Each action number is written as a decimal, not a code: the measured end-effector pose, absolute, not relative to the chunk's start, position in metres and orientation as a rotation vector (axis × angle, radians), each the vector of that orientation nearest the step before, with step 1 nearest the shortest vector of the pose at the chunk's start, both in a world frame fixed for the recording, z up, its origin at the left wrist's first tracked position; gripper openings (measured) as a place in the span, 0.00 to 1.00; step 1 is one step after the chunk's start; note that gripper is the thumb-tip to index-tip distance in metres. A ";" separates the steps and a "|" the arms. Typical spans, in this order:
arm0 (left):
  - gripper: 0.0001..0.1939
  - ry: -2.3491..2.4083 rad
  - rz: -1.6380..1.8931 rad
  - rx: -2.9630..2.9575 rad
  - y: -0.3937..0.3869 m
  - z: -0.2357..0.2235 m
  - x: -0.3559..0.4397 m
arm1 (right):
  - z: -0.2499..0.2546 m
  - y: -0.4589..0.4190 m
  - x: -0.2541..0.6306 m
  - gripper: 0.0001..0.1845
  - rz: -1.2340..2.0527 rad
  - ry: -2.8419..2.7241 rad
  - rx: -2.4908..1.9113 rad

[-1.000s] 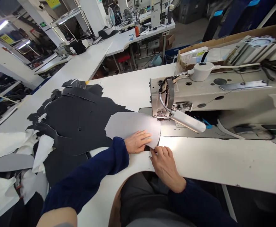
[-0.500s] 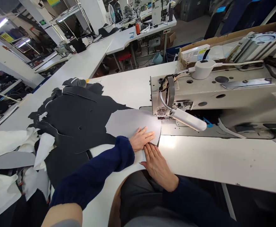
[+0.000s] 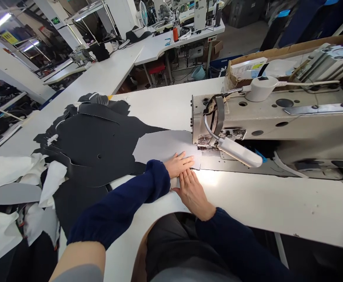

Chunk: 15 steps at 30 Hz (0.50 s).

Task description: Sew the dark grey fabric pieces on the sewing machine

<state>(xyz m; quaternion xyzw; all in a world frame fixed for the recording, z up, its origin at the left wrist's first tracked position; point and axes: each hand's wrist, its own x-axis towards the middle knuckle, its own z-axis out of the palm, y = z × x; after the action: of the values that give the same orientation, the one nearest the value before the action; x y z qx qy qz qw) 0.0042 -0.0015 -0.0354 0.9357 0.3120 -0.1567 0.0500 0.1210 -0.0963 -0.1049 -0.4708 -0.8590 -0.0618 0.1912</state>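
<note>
A grey fabric piece [image 3: 159, 145] lies flat on the white table, its right edge under the head of the sewing machine [image 3: 247, 117]. My left hand [image 3: 179, 164] rests flat on the piece's near right corner, fingers stretched toward the needle area. My right hand [image 3: 192, 188] lies flat just below it, fingers together and pointing up at the fabric's near edge. Both hands press down and hold nothing. A gooseneck lamp [image 3: 238, 152] lights the table right of my hands.
A pile of dark cut fabric pieces [image 3: 95, 145] covers the table to the left, with white and grey pieces [image 3: 12, 184] at the far left. A cardboard box [image 3: 247, 68] stands behind the machine. Other sewing tables [image 3: 171, 43] stand further back.
The grey piece has slid right, further under the machine head. My right hand changed from pinching its edge to lying flat beside my left hand.
</note>
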 end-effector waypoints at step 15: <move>0.23 1.203 -0.388 2.764 0.019 -0.041 0.021 | -0.099 -0.058 0.132 0.27 -0.271 -2.428 -1.331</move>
<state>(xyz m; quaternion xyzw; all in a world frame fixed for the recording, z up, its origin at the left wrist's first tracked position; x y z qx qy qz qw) 0.0212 0.0187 -0.0407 0.9082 0.3954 -0.1276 0.0512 0.1315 -0.0577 -0.0990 -0.4706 -0.8587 -0.0959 0.1789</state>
